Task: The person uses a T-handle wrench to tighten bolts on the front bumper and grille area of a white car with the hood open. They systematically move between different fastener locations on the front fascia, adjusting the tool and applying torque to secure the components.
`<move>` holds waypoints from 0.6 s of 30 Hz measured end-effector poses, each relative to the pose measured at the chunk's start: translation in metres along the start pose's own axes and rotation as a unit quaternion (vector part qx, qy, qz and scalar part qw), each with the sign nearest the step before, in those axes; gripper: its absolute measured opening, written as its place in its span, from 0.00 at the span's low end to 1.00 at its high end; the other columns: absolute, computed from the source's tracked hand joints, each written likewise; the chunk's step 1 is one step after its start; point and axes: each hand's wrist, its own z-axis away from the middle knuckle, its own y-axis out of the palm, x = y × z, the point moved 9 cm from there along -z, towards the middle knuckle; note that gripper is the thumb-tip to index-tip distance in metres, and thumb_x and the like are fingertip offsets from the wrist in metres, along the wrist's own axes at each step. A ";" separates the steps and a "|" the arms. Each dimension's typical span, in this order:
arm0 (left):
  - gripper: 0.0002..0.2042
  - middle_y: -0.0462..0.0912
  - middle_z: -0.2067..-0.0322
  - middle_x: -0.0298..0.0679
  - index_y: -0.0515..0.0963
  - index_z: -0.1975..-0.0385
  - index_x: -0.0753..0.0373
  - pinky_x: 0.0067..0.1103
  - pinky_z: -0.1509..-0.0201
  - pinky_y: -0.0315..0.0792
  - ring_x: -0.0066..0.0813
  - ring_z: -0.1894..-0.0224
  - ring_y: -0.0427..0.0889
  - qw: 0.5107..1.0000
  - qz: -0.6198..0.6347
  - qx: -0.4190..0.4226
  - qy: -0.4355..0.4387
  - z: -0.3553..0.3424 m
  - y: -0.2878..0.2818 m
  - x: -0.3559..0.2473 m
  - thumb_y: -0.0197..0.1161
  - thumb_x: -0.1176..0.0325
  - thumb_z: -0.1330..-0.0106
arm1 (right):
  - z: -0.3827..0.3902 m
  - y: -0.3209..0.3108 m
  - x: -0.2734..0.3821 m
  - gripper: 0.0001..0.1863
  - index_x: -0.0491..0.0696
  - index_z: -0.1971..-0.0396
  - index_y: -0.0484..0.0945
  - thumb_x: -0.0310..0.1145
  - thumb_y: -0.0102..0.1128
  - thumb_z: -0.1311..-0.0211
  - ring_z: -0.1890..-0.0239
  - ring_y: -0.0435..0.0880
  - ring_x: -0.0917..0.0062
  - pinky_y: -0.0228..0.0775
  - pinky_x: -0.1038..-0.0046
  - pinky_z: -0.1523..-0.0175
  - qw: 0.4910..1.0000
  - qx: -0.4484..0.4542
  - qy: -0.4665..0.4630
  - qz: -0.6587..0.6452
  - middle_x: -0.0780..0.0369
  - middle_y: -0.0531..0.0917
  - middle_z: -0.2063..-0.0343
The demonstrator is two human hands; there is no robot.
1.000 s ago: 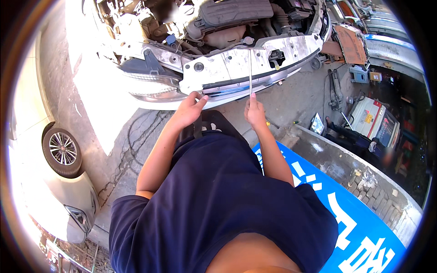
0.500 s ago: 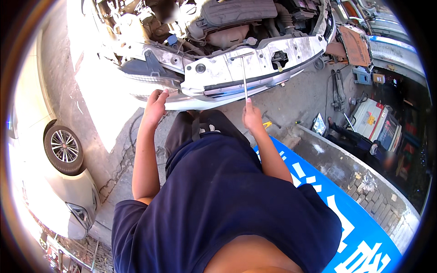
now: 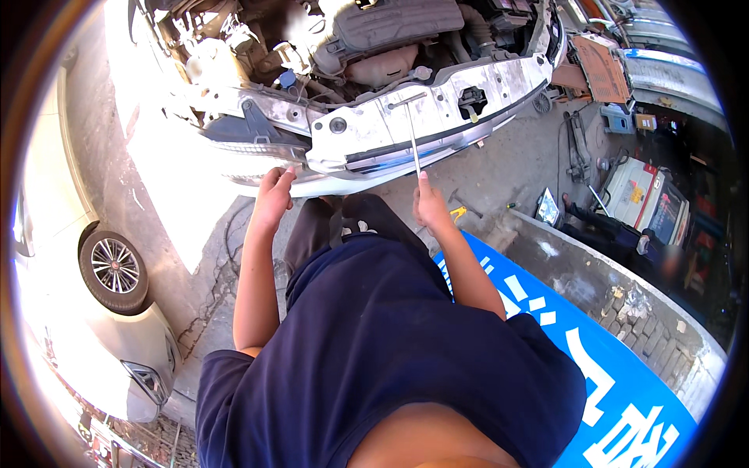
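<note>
My right hand is closed around the lower end of a long metal T-handle wrench. The wrench's crossbar lies over the white front panel of a car with its engine bay exposed. My left hand is held at the edge of the headlight, thumb and fingers curled together. Whatever it may pinch is too small or hidden to make out. A strip of front bumper runs between my two hands, just ahead of my legs.
The engine cover fills the bay beyond the panel. A yellow-handled tool lies on the ground at right, by a blue sign board. A pale car stands at left. A person is near a vehicle on the far right.
The whole view has shifted slightly, with the engine bay a little higher and left. My left hand's fingers are more curled. My right hand keeps its hold on the T-handle wrench.
</note>
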 end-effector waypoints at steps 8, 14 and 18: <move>0.26 0.71 0.68 0.35 0.75 0.57 0.65 0.27 0.55 0.66 0.28 0.64 0.69 0.931 0.342 0.127 -0.032 -0.006 0.030 0.010 0.42 0.44 0.23 | 0.011 0.001 0.011 0.32 0.56 0.85 0.57 0.63 0.40 0.26 0.93 0.51 0.85 0.37 0.77 0.87 0.999 0.008 -0.001 -0.035 0.73 0.55 0.91; 0.31 0.77 0.57 0.41 0.74 0.48 0.69 0.30 0.44 0.69 0.34 0.50 0.75 0.873 0.426 0.238 0.005 0.008 0.092 -0.014 0.51 0.41 0.28 | 0.076 0.016 0.072 0.30 0.46 0.84 0.67 0.52 0.44 0.23 0.89 0.69 0.70 0.61 0.65 0.80 0.960 0.013 -0.234 0.154 0.64 0.66 0.91; 0.30 0.76 0.47 0.43 0.74 0.45 0.66 0.34 0.39 0.69 0.36 0.45 0.74 0.859 0.396 0.305 0.115 0.053 0.155 -0.043 0.57 0.43 0.31 | 0.115 0.054 0.096 0.21 0.44 0.75 0.74 0.45 0.51 0.27 0.76 0.78 0.53 0.70 0.57 0.67 0.878 0.076 -0.337 0.331 0.53 0.76 0.83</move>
